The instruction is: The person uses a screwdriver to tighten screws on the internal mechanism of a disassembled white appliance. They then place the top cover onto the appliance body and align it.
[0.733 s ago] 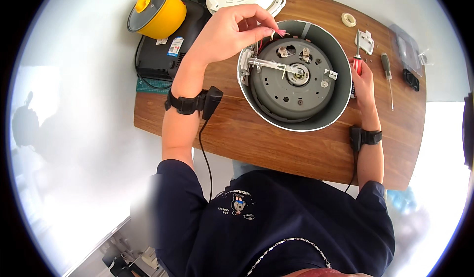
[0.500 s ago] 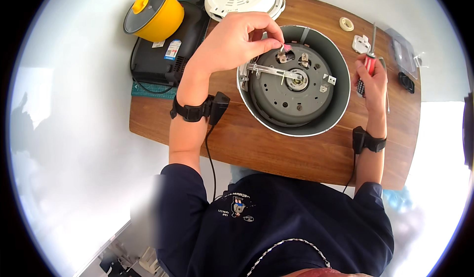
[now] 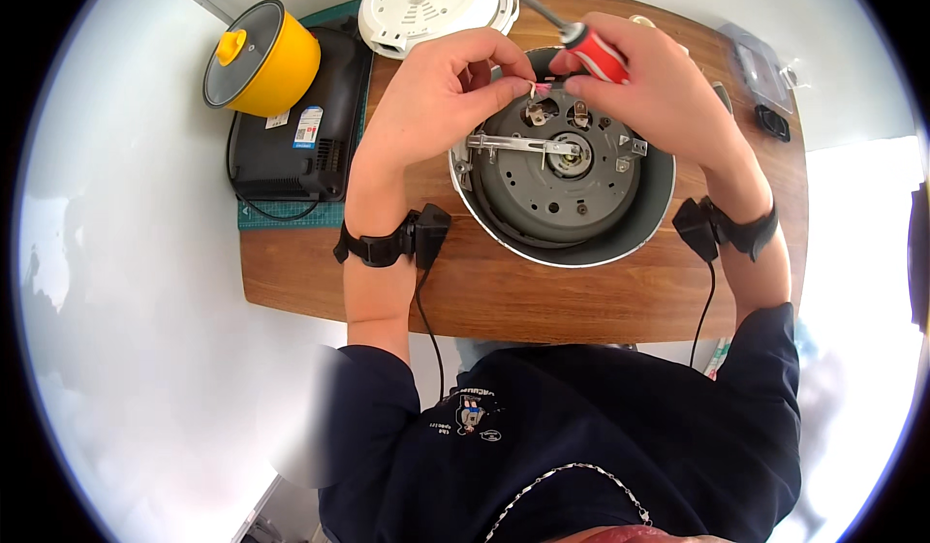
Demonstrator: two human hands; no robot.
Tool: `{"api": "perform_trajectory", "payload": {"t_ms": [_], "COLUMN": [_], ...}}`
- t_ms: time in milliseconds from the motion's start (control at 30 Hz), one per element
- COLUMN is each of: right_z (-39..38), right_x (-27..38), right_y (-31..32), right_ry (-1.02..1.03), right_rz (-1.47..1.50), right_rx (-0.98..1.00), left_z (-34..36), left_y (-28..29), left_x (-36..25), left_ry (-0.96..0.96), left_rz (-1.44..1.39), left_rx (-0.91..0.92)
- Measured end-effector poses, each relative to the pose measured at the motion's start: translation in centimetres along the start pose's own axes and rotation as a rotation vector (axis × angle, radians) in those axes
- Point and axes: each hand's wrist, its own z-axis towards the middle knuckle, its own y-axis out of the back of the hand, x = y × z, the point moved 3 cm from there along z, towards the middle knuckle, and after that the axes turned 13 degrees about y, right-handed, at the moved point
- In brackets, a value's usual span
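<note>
A round open appliance body (image 3: 662,204) with a light rim stands before me, a grey metal disc (image 3: 581,218) inside it. Above its far edge my left hand (image 3: 450,93) pinches a pink wire end (image 3: 542,88) between thumb and fingertips. My right hand (image 3: 664,88) is closed around the red-and-white handle of a screwdriver (image 3: 598,52), whose shaft points up and to the left. The right fingertips are close to the wire, but I cannot tell whether they touch it. A metal strip (image 3: 513,145) runs from the left rim to the disc's centre.
At the back left are a white vented cover (image 3: 441,20), a yellow lidded pot (image 3: 286,63) on a black appliance (image 3: 281,160), and a green mat (image 3: 276,216). A clear plastic box (image 3: 756,63) and a small black object (image 3: 772,124) lie at the right of the wooden table (image 3: 542,301).
My right hand has moved left with the screwdriver, from beside the appliance body to over its far rim. My left hand still pinches the pink wire end. The whole view has shifted slightly.
</note>
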Motion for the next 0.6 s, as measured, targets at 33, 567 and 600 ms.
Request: {"api": "perform_trajectory", "payload": {"t_ms": [33,567,600], "right_z": [0.6,1.3,1.4], "right_x": [0.1,-0.5,-0.5], "right_y": [-0.3,-1.8,-1.9], "right_ry": [-0.026,-0.246,-0.254], "right_rz": [-0.007,0.448,0.442], "right_rx": [0.03,0.107,0.101], "left_z": [0.0,-0.4,-0.5], "left_y": [0.1,0.1,0.1], "left_x": [0.1,-0.3,-0.3], "left_ry": [-0.019,-0.02,-0.037], "left_rz": [-0.005,0.006,-0.007], "left_rx": [-0.004,-0.145,-0.153]}}
